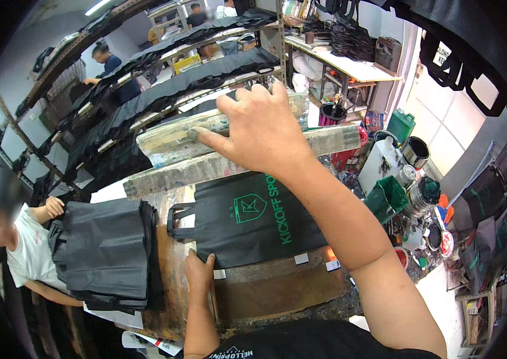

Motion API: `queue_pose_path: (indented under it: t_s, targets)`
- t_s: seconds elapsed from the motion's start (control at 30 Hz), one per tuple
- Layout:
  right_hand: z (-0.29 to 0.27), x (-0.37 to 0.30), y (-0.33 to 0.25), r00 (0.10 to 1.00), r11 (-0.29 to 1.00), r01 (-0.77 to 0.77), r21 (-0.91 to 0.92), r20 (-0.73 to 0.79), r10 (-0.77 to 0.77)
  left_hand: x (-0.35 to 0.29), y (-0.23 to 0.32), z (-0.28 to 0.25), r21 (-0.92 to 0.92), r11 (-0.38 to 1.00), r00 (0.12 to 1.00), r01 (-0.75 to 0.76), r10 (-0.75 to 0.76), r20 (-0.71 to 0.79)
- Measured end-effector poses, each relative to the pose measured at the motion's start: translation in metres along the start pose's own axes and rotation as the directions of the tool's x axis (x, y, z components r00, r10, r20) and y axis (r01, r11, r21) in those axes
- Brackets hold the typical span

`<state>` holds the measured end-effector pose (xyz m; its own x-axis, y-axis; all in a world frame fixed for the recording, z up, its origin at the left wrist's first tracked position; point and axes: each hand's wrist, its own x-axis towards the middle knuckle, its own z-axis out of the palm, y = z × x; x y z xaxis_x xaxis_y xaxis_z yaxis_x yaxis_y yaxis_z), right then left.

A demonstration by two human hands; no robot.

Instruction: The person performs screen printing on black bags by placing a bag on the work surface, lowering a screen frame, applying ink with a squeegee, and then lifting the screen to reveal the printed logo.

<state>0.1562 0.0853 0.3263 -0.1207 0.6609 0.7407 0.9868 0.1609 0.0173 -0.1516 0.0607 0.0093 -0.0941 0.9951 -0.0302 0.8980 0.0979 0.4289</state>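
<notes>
A black fabric bag [253, 230] with a green print lies flat on the worktable, its handles [181, 221] pointing left. Above its far edge, my right hand [262, 128] is closed round the paint-smeared wooden handle of a squeegee [166, 139], thumb on the near side and fingertips over the far side. In front of the squeegee, a thick stained wooden frame bar [205, 172] is raised over the bag. My left hand [199, 272] is at the bag's near left corner, its thumb and forefinger apart, touching the edge. Its other fingers are hidden.
At the left, a pile of black bags [107, 251] stands beside a co-worker in a white shirt [35, 254]. Paint cans [415, 152] and a green container [385, 197] crowd the right. Long racks [193, 84] of black bags fill the back. Small pale tabs [301, 258] mark the table.
</notes>
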Motion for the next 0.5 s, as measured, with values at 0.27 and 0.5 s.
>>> queue_pose_path:
  t_s: [0.27, 0.5]
  targets:
    - [0.002, -0.005, 0.004, 0.999, 1.000, 0.005, -0.030, -0.051, -0.007, 0.047, 0.017, -0.020, -0.391, 0.900, 0.979, -0.194, 0.156, -0.127]
    - [-0.003, 0.006, 0.011, 0.998, 0.999, -0.002, -0.050, 0.059, 0.005, 0.115, 0.024, -0.159, -0.804, 0.554, 0.967, -0.216, 0.235, -0.098]
